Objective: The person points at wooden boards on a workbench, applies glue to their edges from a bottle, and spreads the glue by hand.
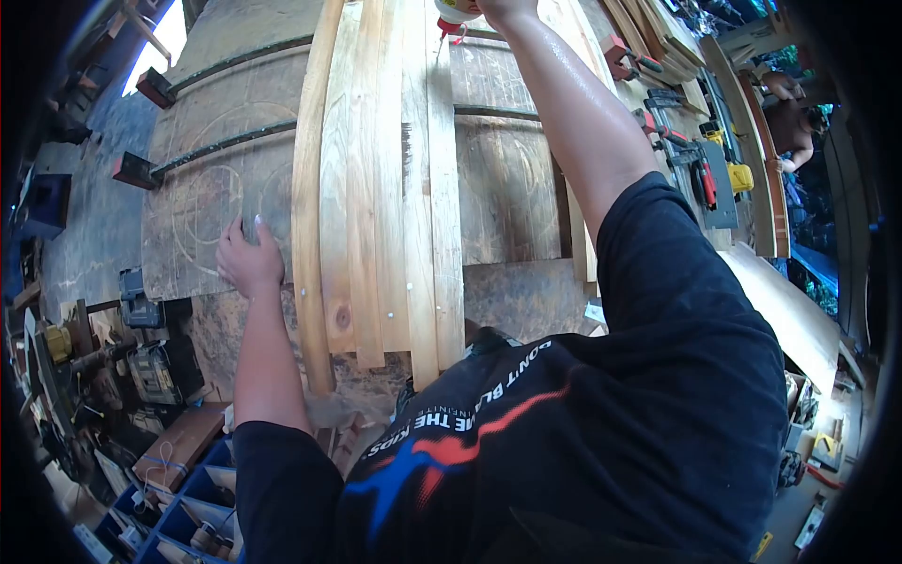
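Several long wooden strips (362, 188) lie side by side across the workbench (498, 188). At the top edge of the view my right hand (510, 7) is closed around a white bottle (458, 11) with a red cap, its nozzle pointing down over the strips; part of this hand is cut off by the frame. My left hand (250, 256) rests on the bench left of the strips, fingers apart and holding nothing. White drops dot the near ends of some strips. Two long bar clamps (230, 143) pass under the wood.
Clamps and tools (705, 179) lie to the right near stacked boards (658, 38). Another person (794, 127) is at the far right. Blue compartment boxes (202, 493) and a dark tool case (155, 371) are at the lower left.
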Action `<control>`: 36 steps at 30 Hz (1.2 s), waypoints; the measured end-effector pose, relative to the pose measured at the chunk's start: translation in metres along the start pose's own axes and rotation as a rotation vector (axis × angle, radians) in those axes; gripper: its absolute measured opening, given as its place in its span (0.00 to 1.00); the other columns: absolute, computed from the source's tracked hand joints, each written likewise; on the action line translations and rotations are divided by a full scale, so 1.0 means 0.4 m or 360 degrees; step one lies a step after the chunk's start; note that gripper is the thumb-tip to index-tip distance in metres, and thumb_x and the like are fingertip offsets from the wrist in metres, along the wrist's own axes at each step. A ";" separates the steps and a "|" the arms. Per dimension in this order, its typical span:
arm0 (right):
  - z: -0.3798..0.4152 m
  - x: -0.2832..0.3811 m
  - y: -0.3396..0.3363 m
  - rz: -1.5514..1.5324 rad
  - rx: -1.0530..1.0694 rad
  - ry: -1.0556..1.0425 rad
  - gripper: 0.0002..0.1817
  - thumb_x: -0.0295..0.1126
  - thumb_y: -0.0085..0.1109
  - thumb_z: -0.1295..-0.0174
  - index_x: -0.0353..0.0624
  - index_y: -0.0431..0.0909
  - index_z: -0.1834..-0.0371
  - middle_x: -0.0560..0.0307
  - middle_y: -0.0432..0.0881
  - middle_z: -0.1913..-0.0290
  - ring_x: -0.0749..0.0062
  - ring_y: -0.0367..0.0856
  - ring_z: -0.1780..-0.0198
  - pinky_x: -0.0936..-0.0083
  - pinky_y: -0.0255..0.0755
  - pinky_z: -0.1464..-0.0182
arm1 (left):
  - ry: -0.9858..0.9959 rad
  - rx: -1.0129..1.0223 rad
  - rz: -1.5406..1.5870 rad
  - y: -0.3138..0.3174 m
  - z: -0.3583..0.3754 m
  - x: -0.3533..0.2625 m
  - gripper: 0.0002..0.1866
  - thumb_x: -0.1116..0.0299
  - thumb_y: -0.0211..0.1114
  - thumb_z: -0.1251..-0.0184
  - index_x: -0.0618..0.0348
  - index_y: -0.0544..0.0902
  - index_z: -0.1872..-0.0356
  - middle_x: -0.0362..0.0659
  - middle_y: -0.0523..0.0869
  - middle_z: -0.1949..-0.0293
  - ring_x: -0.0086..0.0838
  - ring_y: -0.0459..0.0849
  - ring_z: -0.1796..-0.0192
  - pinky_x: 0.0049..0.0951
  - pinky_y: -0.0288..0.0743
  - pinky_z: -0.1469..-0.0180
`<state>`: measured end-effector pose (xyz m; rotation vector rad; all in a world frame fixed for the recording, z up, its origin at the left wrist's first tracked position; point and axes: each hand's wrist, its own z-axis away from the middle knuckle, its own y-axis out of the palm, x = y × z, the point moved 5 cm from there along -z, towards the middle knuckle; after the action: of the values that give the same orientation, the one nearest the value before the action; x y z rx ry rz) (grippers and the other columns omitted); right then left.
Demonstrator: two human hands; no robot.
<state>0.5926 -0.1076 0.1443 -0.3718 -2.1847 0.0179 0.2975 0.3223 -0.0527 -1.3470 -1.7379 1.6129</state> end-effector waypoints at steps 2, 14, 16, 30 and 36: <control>0.027 0.020 -0.006 -0.0003 -0.0004 0.0008 0.14 0.21 0.68 0.43 0.40 0.85 0.53 0.58 0.88 0.58 0.71 0.86 0.55 0.73 0.79 0.49 | 0.0024 -0.0022 0.0017 0.004 -0.001 0.004 0.27 0.46 0.60 0.26 0.52 0.81 0.35 0.46 0.78 0.33 0.44 0.71 0.29 0.48 0.57 0.24; 0.142 0.079 -0.046 -0.0014 -0.0060 0.0076 0.14 0.22 0.70 0.44 0.40 0.85 0.53 0.58 0.89 0.57 0.71 0.86 0.55 0.73 0.79 0.49 | 0.0070 -0.0068 0.0003 0.016 -0.003 0.016 0.28 0.44 0.60 0.27 0.51 0.81 0.36 0.45 0.79 0.34 0.45 0.71 0.29 0.48 0.58 0.25; 0.158 0.090 -0.051 -0.0015 -0.0047 0.0071 0.14 0.22 0.70 0.44 0.40 0.85 0.53 0.58 0.89 0.57 0.71 0.86 0.55 0.73 0.79 0.49 | 0.0051 -0.0051 -0.0011 0.020 0.005 0.014 0.28 0.44 0.59 0.27 0.51 0.81 0.35 0.45 0.79 0.34 0.45 0.71 0.29 0.48 0.58 0.25; 0.278 0.160 -0.071 -0.0054 -0.0056 0.0138 0.15 0.23 0.71 0.44 0.39 0.86 0.52 0.58 0.89 0.57 0.71 0.86 0.55 0.72 0.80 0.50 | 0.0010 0.0019 -0.0002 0.011 -0.001 0.016 0.30 0.42 0.59 0.28 0.48 0.80 0.33 0.45 0.77 0.31 0.44 0.69 0.26 0.47 0.55 0.23; 0.336 0.214 -0.073 -0.0160 -0.0050 0.0187 0.15 0.23 0.72 0.44 0.39 0.86 0.52 0.58 0.89 0.57 0.71 0.86 0.56 0.72 0.80 0.50 | -0.0003 -0.0048 0.0123 0.027 -0.009 0.041 0.31 0.39 0.60 0.29 0.47 0.81 0.34 0.45 0.80 0.33 0.43 0.71 0.28 0.48 0.55 0.23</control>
<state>0.4311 -0.0958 0.1349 -0.2732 -2.0865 -0.0915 0.2970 0.3365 -0.0669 -1.4432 -1.7376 1.6356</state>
